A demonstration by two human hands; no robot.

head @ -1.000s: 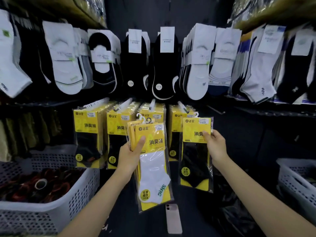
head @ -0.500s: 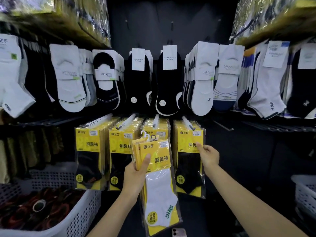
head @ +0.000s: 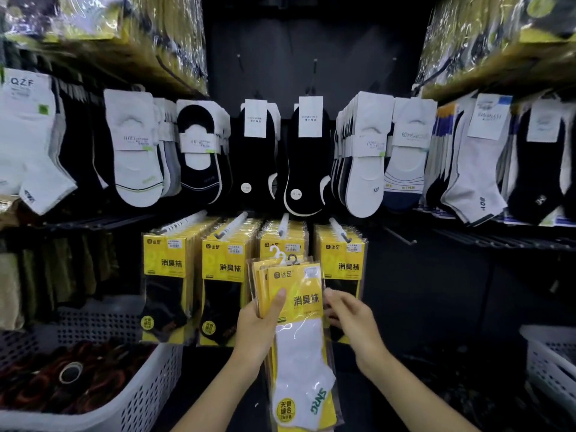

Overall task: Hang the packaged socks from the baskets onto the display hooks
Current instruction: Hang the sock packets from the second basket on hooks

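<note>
My left hand [head: 258,332] grips a stack of yellow packaged socks [head: 299,338] by its left edge, thumb on the front. The front pack shows a white sock, and small plastic hangers stick up at the stack's top. My right hand [head: 349,319] is beside the stack's right edge, its fingertips touching that edge and holding nothing. Behind the stack, several rows of the same yellow packs with black socks [head: 170,285] hang from display hooks [head: 339,229]. The rightmost row [head: 343,263] is just above my right hand.
A white perforated basket [head: 140,391] with dark red and brown goods stands at the lower left. Another white basket [head: 548,363] is at the lower right. Loose white and black socks hang in the row above. A bare hook [head: 402,236] juts out to the right of the yellow rows.
My right hand put the black-sock pack on the rightmost hook, let go, and came down to the stack's right edge. The view tilted upward.
</note>
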